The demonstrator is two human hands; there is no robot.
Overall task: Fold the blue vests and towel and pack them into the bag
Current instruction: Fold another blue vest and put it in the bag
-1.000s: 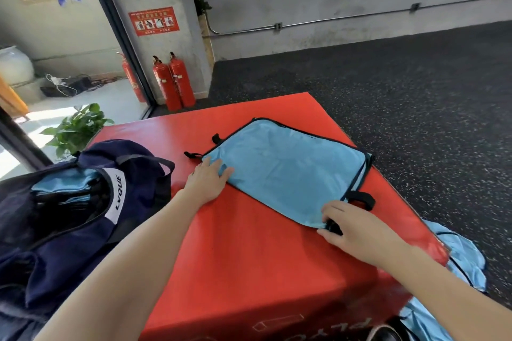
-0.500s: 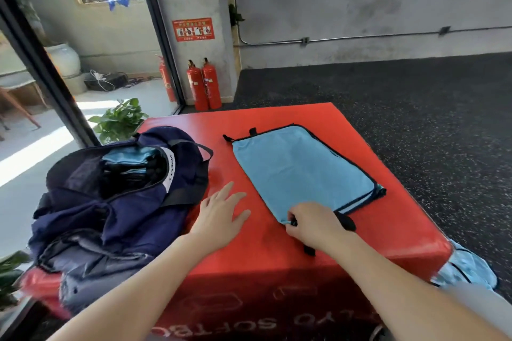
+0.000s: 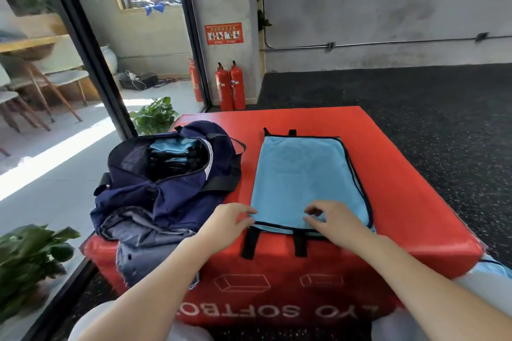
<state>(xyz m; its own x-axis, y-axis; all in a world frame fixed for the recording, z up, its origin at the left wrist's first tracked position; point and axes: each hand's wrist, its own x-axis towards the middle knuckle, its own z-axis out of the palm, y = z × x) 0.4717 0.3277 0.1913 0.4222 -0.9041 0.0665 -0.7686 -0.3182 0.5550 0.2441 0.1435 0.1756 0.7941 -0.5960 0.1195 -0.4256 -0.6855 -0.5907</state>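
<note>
Closest to you, your two arms reach out over the near edge of the red soft box [image 3: 401, 174], which serves as your tabletop. Your left hand [image 3: 225, 225] sits at the near left corner of the blue vest [image 3: 307, 180], with its fingers curled and pinching that corner. Your right hand [image 3: 336, 221] rests on the near edge of the vest, toward the right. Its fingers are bent, and it looks like they pinch the cloth, but that is hard to see for sure.

The vest lies flat on the box, just past your hands. It is a long shape, and its long side runs away from you, from the near edge toward the far wall. Two black straps [image 3: 249, 242] hang down over the front of the box. More small black tabs poke out at the far end.

It looks like you are in the middle of folding this vest. The next move is probably to lift the near edge and bring it up over the far end, keeping the corners lined up so the fold is neat.

To the left of the vest sits the dark blue bag [image 3: 155, 202], open at the top. Some blue cloth is already inside it. More blue cloth [image 3: 496, 268] hangs low past the right side of the box.
</note>
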